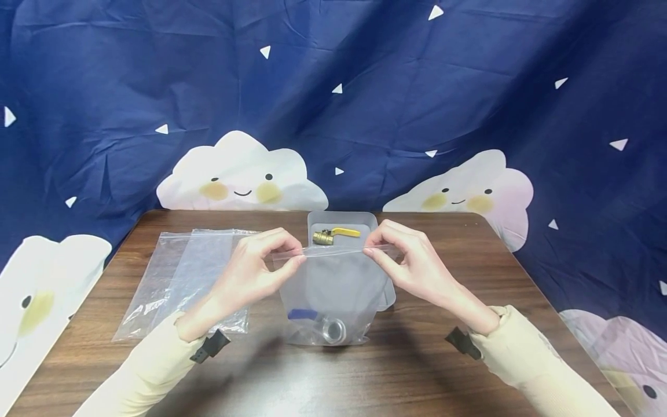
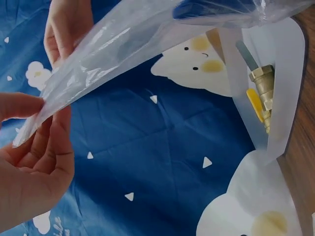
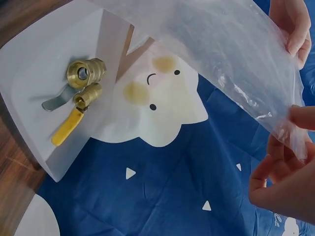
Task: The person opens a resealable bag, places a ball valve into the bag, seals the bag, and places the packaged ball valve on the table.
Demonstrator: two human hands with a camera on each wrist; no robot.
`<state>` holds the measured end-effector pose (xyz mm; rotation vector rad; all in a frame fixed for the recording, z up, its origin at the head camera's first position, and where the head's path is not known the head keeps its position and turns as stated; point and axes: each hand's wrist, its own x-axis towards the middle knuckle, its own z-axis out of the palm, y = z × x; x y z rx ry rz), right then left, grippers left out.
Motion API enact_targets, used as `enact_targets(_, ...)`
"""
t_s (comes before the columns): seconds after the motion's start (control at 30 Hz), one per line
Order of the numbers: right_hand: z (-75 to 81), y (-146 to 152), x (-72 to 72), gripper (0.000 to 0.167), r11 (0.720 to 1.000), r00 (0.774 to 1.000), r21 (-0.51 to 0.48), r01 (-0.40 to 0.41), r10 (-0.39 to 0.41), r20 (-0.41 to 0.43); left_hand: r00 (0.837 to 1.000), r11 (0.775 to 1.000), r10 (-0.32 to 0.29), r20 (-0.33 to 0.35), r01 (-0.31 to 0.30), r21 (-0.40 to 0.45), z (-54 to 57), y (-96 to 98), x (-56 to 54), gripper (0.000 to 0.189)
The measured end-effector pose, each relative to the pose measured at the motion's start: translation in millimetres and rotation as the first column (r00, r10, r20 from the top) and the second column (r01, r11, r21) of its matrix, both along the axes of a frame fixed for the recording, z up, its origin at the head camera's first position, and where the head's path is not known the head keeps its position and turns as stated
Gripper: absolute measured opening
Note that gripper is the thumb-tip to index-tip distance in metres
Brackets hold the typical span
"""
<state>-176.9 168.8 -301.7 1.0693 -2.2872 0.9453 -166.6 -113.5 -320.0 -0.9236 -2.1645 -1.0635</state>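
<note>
A clear zip bag [image 1: 333, 278] hangs by its top edge between both hands. My left hand [image 1: 263, 260] pinches the edge near its left corner, thumb and fingertips together. At the right end, my right hand [image 1: 406, 260] pinches the same edge. Low in the bag lies a ball valve with a blue handle [image 1: 302, 314] and a round metal opening [image 1: 333, 330]. Behind the bag, a white plastic tray [image 1: 341, 218] holds a brass ball valve with a yellow lever [image 1: 346, 232]. The right wrist view also shows a larger brass valve [image 3: 83, 73] with a grey lever there.
Flat clear zip bags [image 1: 161, 278] lie overlapping on the left of the brown wooden table [image 1: 443, 370]. A dark blue curtain [image 1: 391, 116] with white clouds hangs right behind the table's far edge.
</note>
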Motion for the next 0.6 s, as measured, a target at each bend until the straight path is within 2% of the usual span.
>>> enact_targets(0.2, -0.9, -2.9, -0.7, 0.015, 1.0, 1.0, 0.0, 0.009, -0.009, -0.004, 0.998, 1.0, -0.023, 0.064, 0.023, -0.008, 1.7, 3.2, 1.1, 0.01)
enact_targets(0.43, 2.8, -5.5, -2.0, 0.013, 1.0, 0.998, 0.0, -0.01, 0.01, 0.058, 0.999, 1.0, -0.027, 0.02, 0.027, -0.002, 3.4, 7.3, 1.9, 0.009)
enact_targets(0.6, 5.1, -7.7, -2.0, 0.013, 0.999, 1.0, 0.018, -0.028, 0.028, 0.007, 1.0, 1.0, -0.025, 0.001, 0.025, 0.005, 2.9, 10.2, 2.1, 0.01)
